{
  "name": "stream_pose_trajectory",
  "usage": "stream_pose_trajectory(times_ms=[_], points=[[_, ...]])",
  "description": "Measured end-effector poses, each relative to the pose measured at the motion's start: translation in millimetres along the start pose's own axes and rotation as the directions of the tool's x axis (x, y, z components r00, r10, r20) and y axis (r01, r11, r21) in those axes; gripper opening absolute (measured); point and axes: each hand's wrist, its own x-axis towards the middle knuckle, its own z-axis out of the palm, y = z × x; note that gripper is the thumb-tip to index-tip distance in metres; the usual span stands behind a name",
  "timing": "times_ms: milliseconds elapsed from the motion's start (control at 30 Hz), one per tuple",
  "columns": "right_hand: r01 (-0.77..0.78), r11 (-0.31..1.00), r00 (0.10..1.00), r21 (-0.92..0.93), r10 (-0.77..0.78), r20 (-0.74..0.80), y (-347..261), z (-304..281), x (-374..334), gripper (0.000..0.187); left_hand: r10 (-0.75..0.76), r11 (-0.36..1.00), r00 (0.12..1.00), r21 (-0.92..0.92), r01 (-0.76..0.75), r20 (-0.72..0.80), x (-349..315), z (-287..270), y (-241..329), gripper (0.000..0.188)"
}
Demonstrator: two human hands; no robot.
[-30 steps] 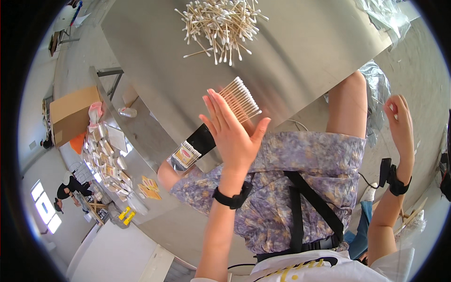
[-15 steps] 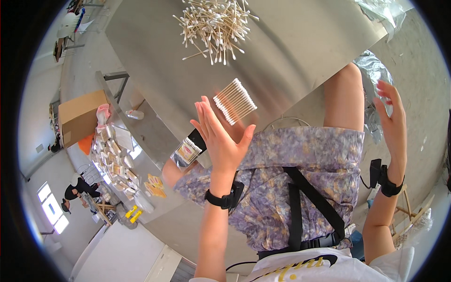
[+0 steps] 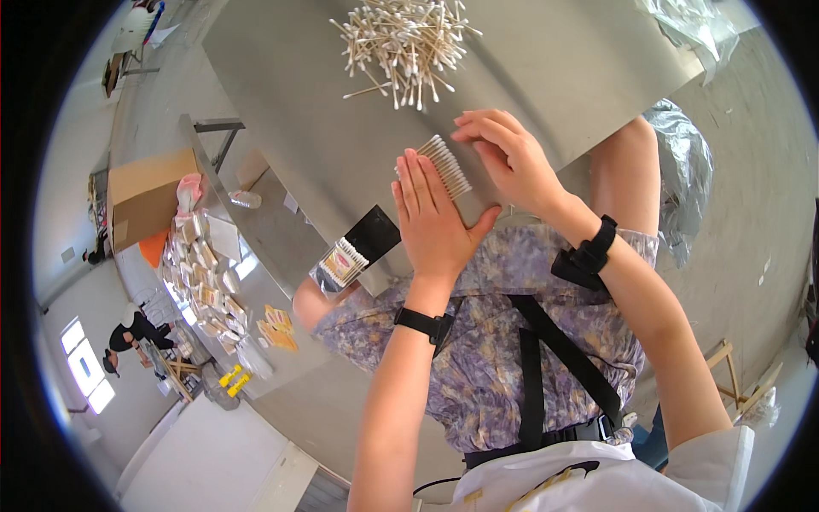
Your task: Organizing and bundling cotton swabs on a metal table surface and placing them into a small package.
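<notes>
A row of cotton swabs point(image 3: 449, 165) lies side by side on the metal table point(image 3: 299, 128). My left hand point(image 3: 433, 230) is flat, fingers stretched along the row's left ends and covering part of it, thumb apart. Just right of the row hovers my right hand point(image 3: 522, 166), its fingers loosely bent with nothing seen in them. Farther back rests a loose pile of cotton swabs point(image 3: 401, 51). Left of my left hand, at the table's near edge, is a clear pack of cotton swabs point(image 3: 341, 263) against a flat black piece point(image 3: 373, 232).
Clear plastic bags point(image 3: 695, 30) hang at the far right corner, and a silvery bag point(image 3: 682, 188) is beside my knee. To the left stands a cardboard box point(image 3: 149, 200) near many small packs point(image 3: 205, 282). Another person point(image 3: 141, 333) is in the left background.
My right hand has swung in from the far right to beside the swab row. My left hand has moved slightly right and now covers the row's left ends.
</notes>
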Motion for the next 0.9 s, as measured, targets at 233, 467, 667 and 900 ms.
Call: stream_pose_trajectory(times_ms=[233,467,667,900], points=[[0.264,0.925,0.962,-0.274,-0.272,0.01,5,9,-5,0.017,-0.025,0.999,0.999,0.024,0.026,-0.041,-2,1,-6,0.115],[0.221,0.943,0.971,-0.248,-0.238,-0.039,9,9,-6,0.015,-0.031,0.999,0.996,0.043,0.034,-0.086,-3,4,-4,0.116],[0.234,0.946,0.966,-0.225,-0.253,-0.058,12,10,-5,0.013,-0.028,0.996,0.992,0.077,0.038,-0.126,-2,4,-5,0.118],[0.23,0.954,0.966,-0.193,-0.248,-0.075,13,10,-6,0.015,-0.033,0.994,0.999,0.103,0.032,0.003,-1,1,-4,0.112]])
